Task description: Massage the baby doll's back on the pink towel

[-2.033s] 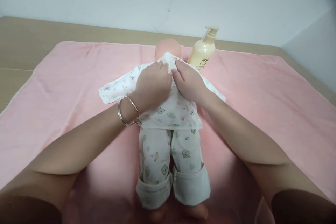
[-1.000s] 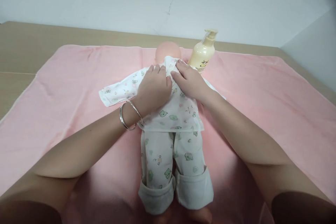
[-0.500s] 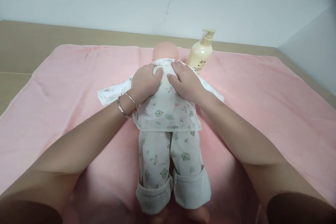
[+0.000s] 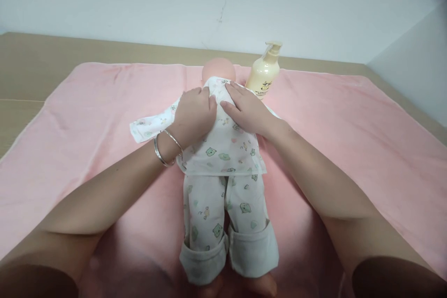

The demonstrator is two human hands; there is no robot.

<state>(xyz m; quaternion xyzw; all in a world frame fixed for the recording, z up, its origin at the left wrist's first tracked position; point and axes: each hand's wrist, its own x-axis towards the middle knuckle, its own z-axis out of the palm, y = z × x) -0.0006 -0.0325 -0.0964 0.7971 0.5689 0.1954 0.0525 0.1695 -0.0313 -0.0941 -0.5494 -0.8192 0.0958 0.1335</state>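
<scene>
A bald doll (image 4: 218, 70) lies stretched out with its head away from me and its feet towards me. It wears a white baby shirt (image 4: 223, 149) printed with small green animals and matching pants (image 4: 206, 214) with wide turned-up cuffs. At the upper left of the shirt, near the shoulder, my left hand (image 4: 196, 111) has its fingers curled into the cloth, the fingertips partly hidden. My right hand (image 4: 246, 108) rests flat on the shirt's upper right, fingers stretched towards the collar. One sleeve spreads out on the left; most of the other is behind my right arm.
Beyond my right hand stands a pale yellow pump bottle (image 4: 264, 72) close to the doll's head. A pink blanket (image 4: 335, 121) lies under everything, on a wooden surface (image 4: 38, 63). A white wall (image 4: 139, 4) with a crack rises behind.
My left hand's fingers have curled more, with the thumb drawn in against them. The shirt's collar has shifted slightly. My right hand stays nearly in place.
</scene>
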